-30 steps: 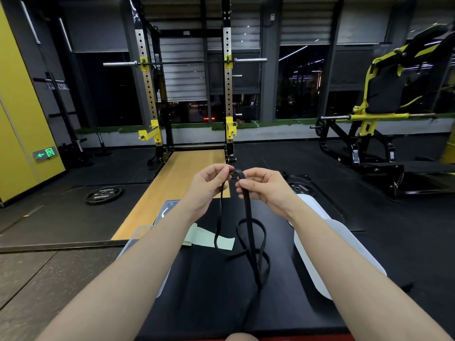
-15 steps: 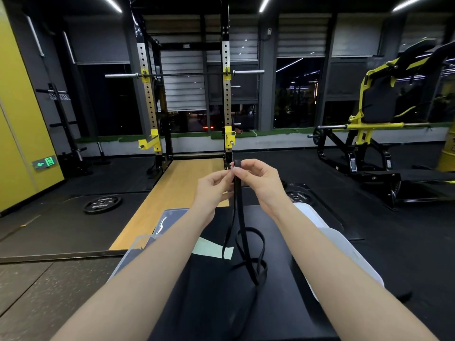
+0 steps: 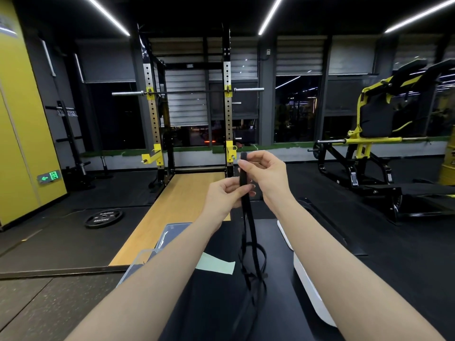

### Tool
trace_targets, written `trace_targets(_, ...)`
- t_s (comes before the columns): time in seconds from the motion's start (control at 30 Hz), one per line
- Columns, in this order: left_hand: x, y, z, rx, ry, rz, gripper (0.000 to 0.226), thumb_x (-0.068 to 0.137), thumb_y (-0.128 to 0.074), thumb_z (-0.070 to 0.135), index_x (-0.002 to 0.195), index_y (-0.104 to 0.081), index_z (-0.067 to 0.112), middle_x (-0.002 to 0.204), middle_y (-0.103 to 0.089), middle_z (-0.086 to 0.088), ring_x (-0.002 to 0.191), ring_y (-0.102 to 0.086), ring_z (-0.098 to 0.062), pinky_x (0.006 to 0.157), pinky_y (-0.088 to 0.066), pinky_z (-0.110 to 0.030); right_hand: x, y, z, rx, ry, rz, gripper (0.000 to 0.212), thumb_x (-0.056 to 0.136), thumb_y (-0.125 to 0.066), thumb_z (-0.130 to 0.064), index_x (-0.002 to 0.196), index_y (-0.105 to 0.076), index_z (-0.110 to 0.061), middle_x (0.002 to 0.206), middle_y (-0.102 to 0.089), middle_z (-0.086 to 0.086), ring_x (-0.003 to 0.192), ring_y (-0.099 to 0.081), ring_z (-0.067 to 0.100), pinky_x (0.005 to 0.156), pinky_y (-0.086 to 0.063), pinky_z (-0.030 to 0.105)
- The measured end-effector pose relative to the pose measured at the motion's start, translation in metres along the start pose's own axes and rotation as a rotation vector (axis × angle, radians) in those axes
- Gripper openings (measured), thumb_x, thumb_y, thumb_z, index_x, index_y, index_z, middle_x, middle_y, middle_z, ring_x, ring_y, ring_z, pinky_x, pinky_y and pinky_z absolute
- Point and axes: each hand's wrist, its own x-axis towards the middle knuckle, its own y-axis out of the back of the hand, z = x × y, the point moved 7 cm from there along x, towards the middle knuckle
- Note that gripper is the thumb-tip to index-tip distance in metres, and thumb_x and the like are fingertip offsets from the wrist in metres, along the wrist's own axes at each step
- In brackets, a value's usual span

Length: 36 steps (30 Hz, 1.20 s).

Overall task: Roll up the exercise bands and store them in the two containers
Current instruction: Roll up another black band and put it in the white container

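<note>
Gym floor [image 3: 369,242] is spread darkly around a squat rack [image 3: 189,107], over a wooden platform [image 3: 172,217], with a yellow-framed machine [image 3: 374,134] seen at the right. Closer in, a black worktop [image 3: 221,303] is flanked by a clear container [image 3: 157,244] on the left and a white container [image 3: 310,286] on the right. A pale green band [image 3: 216,264] is laid flat on the worktop beside the clear container. A black exercise band [image 3: 248,217] is held up above the worktop, its lower loops trailing onto the surface. Its top end is pinched by the right hand [image 3: 268,173], while the strap just below is pinched by the left hand [image 3: 226,195]. Each grip is closed on the black band. A weight plate [image 3: 103,217] is left lying on the floor at the left.
</note>
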Motion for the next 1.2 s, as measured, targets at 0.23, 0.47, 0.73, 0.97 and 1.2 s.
trace_targets(0.23, 0.003, -0.004, 0.034, -0.051, -0.048, 0.0, 0.019, 0.092, -0.055, 0.007, 0.109, -0.064, 0.007, 0.088, -0.072, -0.002, 0.074, -0.071, -0.007, 0.062, -0.056, -0.02, 0.013, -0.005, -0.03, -0.026, 0.005, -0.025, 0.034, 0.08, -0.074, -0.013, 0.108, -0.059, -0.023, 0.11, -0.066, 0.001, 0.095, -0.066, 0.015, 0.064, -0.054, 0.021)
trace_targets(0.47, 0.004, -0.003, 0.062, 0.029, -0.091, 0.027, 0.026, 0.095, -0.052, 0.012, 0.117, -0.063, 0.004, 0.095, -0.071, -0.003, 0.08, -0.071, -0.011, 0.076, -0.058, -0.028, 0.016, -0.02, -0.044, -0.071, -0.115, -0.178, 0.043, 0.086, -0.068, -0.027, 0.124, -0.059, -0.008, 0.098, -0.071, 0.005, 0.074, -0.064, 0.014, 0.051, -0.047, 0.018)
trace_targets(0.73, 0.007, -0.011, 0.093, -0.087, -0.134, -0.011, 0.022, 0.094, -0.053, 0.012, 0.113, -0.063, 0.005, 0.091, -0.072, -0.004, 0.08, -0.071, -0.014, 0.072, -0.06, -0.033, 0.023, -0.021, -0.081, -0.059, -0.008, -0.117, 0.011, 0.087, -0.067, -0.017, 0.096, -0.069, -0.013, 0.08, -0.073, 0.001, 0.079, -0.066, 0.022, 0.079, -0.052, 0.044)
trace_targets(0.97, 0.016, -0.011, 0.089, -0.171, -0.114, 0.033, 0.015, 0.09, -0.06, 0.012, 0.104, -0.064, 0.008, 0.091, -0.072, -0.006, 0.081, -0.072, -0.014, 0.072, -0.059, -0.028, 0.037, -0.018, -0.088, -0.042, 0.031, -0.087, 0.017, 0.085, -0.068, -0.011, 0.102, -0.066, -0.011, 0.085, -0.073, 0.004, 0.079, -0.07, 0.014, 0.066, -0.057, 0.026)
trace_targets(1.2, 0.026, -0.004, 0.035, -0.067, 0.037, 0.059, 0.019, 0.087, -0.065, 0.013, 0.106, -0.066, 0.011, 0.094, -0.067, -0.003, 0.084, -0.067, -0.01, 0.065, -0.059, -0.025, 0.04, -0.003, -0.028, -0.034, -0.09, -0.051, 0.007, 0.087, -0.065, -0.006, 0.093, -0.067, -0.008, 0.086, -0.07, 0.01, 0.081, -0.067, 0.019, 0.079, -0.058, 0.029)
